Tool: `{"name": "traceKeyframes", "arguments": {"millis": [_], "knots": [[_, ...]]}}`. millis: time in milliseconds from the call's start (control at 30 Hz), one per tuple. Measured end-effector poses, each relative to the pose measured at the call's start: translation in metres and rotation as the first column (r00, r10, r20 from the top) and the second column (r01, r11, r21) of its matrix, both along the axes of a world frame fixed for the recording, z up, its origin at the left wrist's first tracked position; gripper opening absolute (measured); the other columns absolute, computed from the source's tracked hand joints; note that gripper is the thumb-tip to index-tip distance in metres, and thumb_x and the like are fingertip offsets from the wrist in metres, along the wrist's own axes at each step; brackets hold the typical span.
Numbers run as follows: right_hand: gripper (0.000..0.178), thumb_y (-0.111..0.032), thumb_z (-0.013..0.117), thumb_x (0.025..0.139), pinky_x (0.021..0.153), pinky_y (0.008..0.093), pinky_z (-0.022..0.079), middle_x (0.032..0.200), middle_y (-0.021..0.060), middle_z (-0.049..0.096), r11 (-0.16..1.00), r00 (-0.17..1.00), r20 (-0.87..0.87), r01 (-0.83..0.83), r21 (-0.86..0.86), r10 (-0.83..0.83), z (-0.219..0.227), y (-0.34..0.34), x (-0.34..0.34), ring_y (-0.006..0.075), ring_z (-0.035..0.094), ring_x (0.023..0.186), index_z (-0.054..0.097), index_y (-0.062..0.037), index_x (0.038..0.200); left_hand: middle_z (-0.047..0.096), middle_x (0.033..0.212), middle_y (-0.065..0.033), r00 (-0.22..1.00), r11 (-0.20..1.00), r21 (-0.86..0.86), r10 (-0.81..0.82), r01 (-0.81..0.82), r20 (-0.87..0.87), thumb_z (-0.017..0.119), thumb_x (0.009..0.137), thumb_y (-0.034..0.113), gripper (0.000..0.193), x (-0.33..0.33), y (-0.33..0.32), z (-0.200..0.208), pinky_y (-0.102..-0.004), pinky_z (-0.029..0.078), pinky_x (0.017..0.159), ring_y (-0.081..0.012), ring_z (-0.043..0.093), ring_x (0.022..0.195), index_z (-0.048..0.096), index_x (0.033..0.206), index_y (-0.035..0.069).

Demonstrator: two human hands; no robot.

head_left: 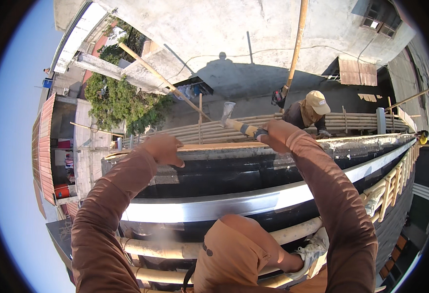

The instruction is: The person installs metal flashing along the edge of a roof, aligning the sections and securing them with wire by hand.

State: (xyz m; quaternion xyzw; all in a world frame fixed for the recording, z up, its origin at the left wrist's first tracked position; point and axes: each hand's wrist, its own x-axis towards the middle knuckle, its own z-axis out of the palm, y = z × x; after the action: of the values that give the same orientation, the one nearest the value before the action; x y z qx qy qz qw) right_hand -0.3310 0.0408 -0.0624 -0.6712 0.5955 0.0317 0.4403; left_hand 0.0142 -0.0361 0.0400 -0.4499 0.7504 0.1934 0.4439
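My right hand (278, 136) grips a hammer (246, 129) by its handle, which has dark and yellowish bands. Its metal head (228, 111) is raised beyond the wall's top edge. On the left, my left hand (163, 148) is over the near end of a thin wooden strip (214, 146) along that edge. Its thumb and forefinger are apart, and I see nothing between them. Below the strip is the dark wall face (204, 173). A shiny metal channel (214, 207) runs across in front of it.
Bamboo poles (163, 247) form scaffolding under my bent knee and shoe (314, 251). Across the wall, a person in a tan cap (317, 101) leans close to its top. More bamboo (175, 132) lies behind, with upright poles (297, 44) and a tree (121, 100) farther off.
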Motion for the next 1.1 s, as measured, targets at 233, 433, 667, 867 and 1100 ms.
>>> {"name": "traceKeyframes", "arguments": {"millis": [233, 433, 667, 867, 1100], "knots": [[0.044, -0.035, 0.054, 0.107, 0.103, 0.0468, 0.052, 0.112, 0.0231, 0.076, 0.999, 0.996, 0.089, 0.006, -0.034, -0.002, 0.012, -0.017, 0.005, 0.0395, 0.07, 0.116, 0.07, 0.0003, 0.13, 0.074, 0.125, -0.0241, 0.999, 0.999, -0.021, -0.05, 0.05, -0.01, 0.079, 0.074, 0.044, 0.078, 0.004, -0.001, -0.008, -0.0458, 0.052, 0.109, -0.0428, 0.068, 0.12, 0.068, 0.142, 0.007], [0.044, -0.033, 0.056, 0.107, 0.1, 0.0469, 0.053, 0.115, 0.0228, 0.076, 0.989, 0.975, 0.215, 0.081, -0.125, -0.052, 0.019, -0.027, 0.028, 0.0394, 0.072, 0.112, 0.067, -0.0072, 0.141, 0.074, 0.121, -0.0257, 0.997, 0.998, -0.014, -0.055, 0.054, -0.061, 0.079, 0.074, 0.042, 0.077, 0.001, 0.0, -0.003, -0.0449, 0.051, 0.11, -0.0426, 0.069, 0.117, 0.069, 0.139, 0.004], [0.045, -0.034, 0.056, 0.108, 0.093, 0.0453, 0.055, 0.112, 0.0204, 0.077, 0.997, 0.992, 0.123, -0.001, 0.073, -0.008, 0.054, -0.045, 0.02, 0.0354, 0.074, 0.106, 0.065, -0.0073, 0.143, 0.075, 0.117, -0.0257, 0.993, 0.999, -0.011, -0.05, 0.049, -0.104, 0.079, 0.073, 0.043, 0.076, 0.002, -0.003, -0.003, -0.0443, 0.05, 0.11, -0.0438, 0.069, 0.115, 0.07, 0.138, 0.003], [0.049, -0.034, 0.057, 0.108, 0.094, 0.0462, 0.055, 0.112, 0.0233, 0.076, 0.962, 0.944, 0.198, 0.272, -0.015, -0.264, 0.063, -0.055, 0.021, 0.038, 0.073, 0.107, 0.061, -0.0027, 0.145, 0.076, 0.113, -0.0252, 0.991, 0.997, -0.013, -0.081, 0.08, -0.105, 0.078, 0.072, 0.043, 0.078, 0.005, -0.003, -0.005, -0.044, 0.051, 0.108, -0.0432, 0.07, 0.112, 0.07, 0.138, 0.003], [0.048, -0.035, 0.059, 0.107, 0.1, 0.0458, 0.053, 0.12, 0.0239, 0.074, 0.999, 0.997, 0.082, -0.016, 0.047, 0.012, 0.036, -0.036, 0.038, 0.0402, 0.07, 0.113, 0.064, -0.006, 0.144, 0.076, 0.116, -0.0245, 0.993, 0.996, -0.007, -0.089, 0.088, -0.082, 0.078, 0.072, 0.043, 0.077, 0.0, -0.002, -0.003, -0.0439, 0.053, 0.107, -0.0419, 0.072, 0.109, 0.07, 0.137, 0.003]]}}
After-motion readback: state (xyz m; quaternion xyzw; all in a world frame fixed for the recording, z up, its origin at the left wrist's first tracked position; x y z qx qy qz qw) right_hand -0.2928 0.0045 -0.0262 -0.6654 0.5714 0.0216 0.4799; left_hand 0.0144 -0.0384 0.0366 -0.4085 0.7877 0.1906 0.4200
